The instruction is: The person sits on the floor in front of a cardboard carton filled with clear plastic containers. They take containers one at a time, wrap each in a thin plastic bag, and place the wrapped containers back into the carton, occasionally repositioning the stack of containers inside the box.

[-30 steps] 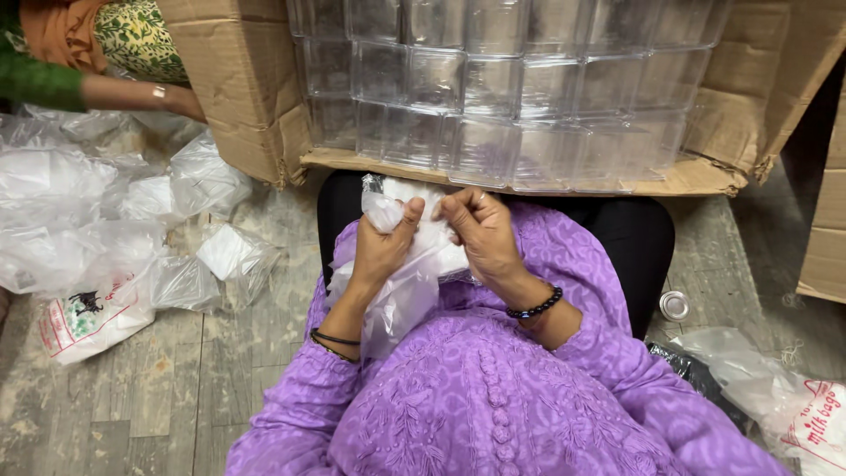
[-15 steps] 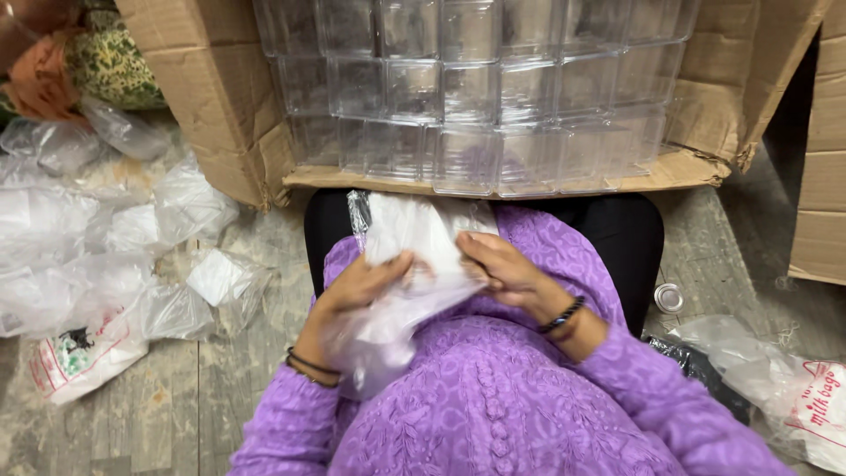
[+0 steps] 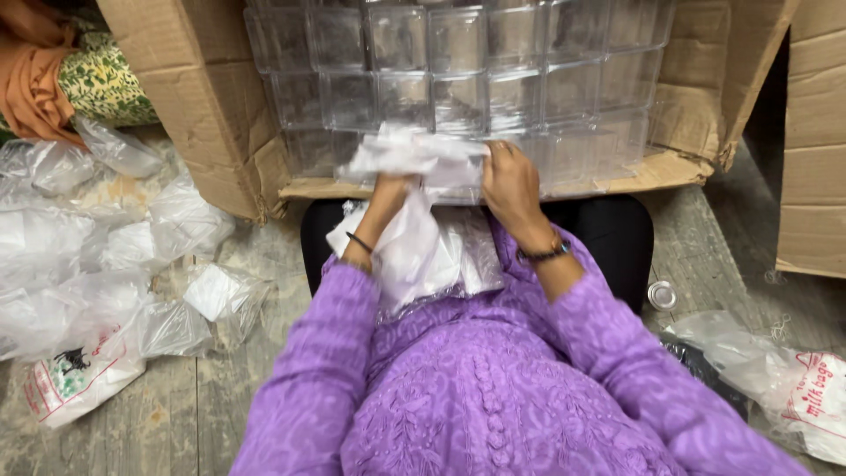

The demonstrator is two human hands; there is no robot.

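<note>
Both forearms raised from the lap, purple sleeves [image 3: 564, 353] pushed toward the open cardboard box [image 3: 211, 115]. Left hand [image 3: 388, 189] up under a crumpled bundle of white plastic bags [image 3: 414, 154], wrist bent, dark bangle at the wrist; fingers mostly hidden by the film, so closed around it or merely pressed in — cannot tell. Right hand [image 3: 509, 181] palm down, knuckles upward, fingers curled tight over the bundle's right edge, pinching the film; beaded bracelet on that wrist.

Bundle held at the front lip of the box, touching the stacked clear plastic containers [image 3: 458, 79] behind it. Thin, milky, wrinkled film, bunched at the top and trailing in a loose tail down between the forearms (some of it lying on a flatter stack of clear packets [image 3: 467, 256] in the lap).

Left of the knees, a heap of loose plastic bags [image 3: 97, 264] on the grey plank floor [image 3: 176, 423] — well apart from both hands.
</note>
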